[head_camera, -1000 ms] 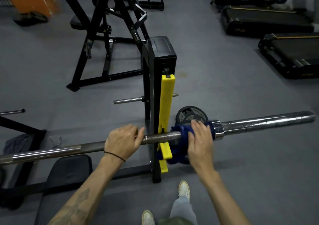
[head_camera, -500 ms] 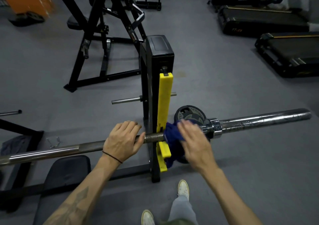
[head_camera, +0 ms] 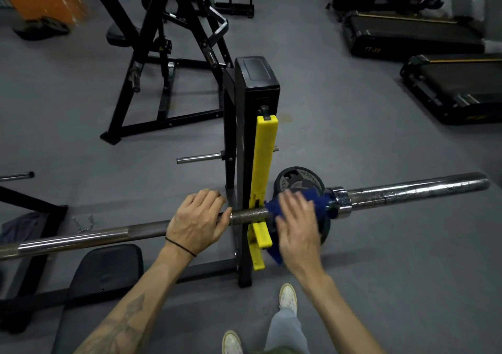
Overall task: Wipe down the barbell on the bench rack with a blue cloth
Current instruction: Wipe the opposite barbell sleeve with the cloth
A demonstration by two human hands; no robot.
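Overhead, the barbell (head_camera: 130,232) lay across the scene from near left to far right, resting in the yellow hook (head_camera: 262,190) of the black rack post (head_camera: 244,179). The left hand (head_camera: 197,222) gripped the bar just left of the post, fingers curled over the top of it. The right hand (head_camera: 297,226) pressed the blue cloth (head_camera: 274,209) against the bar just right of the hook, between the hook and the chrome collar (head_camera: 341,200); its fingers were blurred, so whether they lay flat or curled round the cloth cannot be told. A weight plate (head_camera: 301,181) sat on the grey floor (head_camera: 380,245) behind the cloth. The bench pad (head_camera: 103,275) was near left.
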